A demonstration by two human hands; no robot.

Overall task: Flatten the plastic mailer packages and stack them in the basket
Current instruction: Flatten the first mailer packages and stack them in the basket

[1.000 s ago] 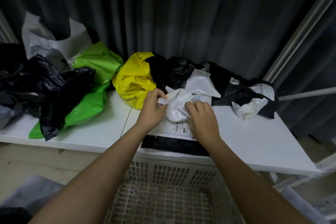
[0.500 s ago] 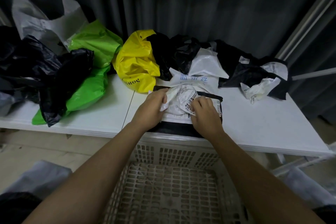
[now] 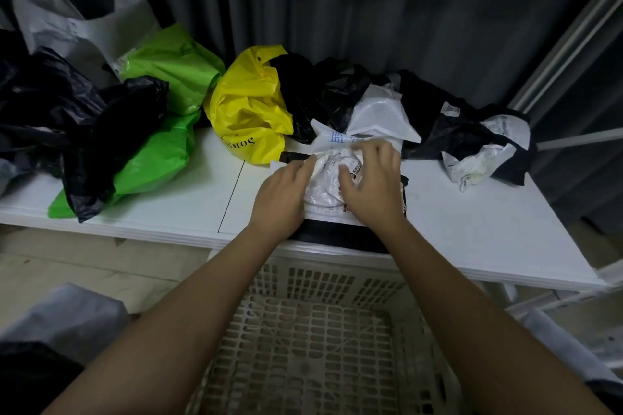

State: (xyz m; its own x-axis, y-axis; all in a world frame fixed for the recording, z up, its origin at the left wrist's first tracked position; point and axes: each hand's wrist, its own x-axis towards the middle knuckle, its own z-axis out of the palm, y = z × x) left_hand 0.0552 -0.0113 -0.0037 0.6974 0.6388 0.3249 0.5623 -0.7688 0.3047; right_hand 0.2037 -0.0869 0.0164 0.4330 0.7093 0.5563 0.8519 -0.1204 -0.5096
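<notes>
Nearest the camera, the white slatted basket [image 3: 313, 357] is seen below the table edge, and no mailer is visible on its floor, so the stacking is judged not yet begun.

Just beyond its far rim, on the near edge of the white table [image 3: 488, 232], a crumpled white mailer [image 3: 325, 185] with printed labels is being worked on top of a flatter mailer with a black border [image 3: 337, 234]. It is touched by both hands. The left hand [image 3: 281, 197] is laid against its left side with fingers extended, apparently pressing. The right hand [image 3: 372, 185] is spread over its right side with fingers splayed and slightly blurred; nothing is seen pinched. This mailer is judged only partly flattened, as creases still stand up between the hands.

Farther back, a yellow bag [image 3: 247, 111], 2 green bags [image 3: 161, 131], several black bags [image 3: 84, 125] at the left, a black and white heap [image 3: 478, 138] at the right, and a white bag [image 3: 81, 23] at the far left are left crumpled. Most of the task is therefore judged still to be done.
</notes>
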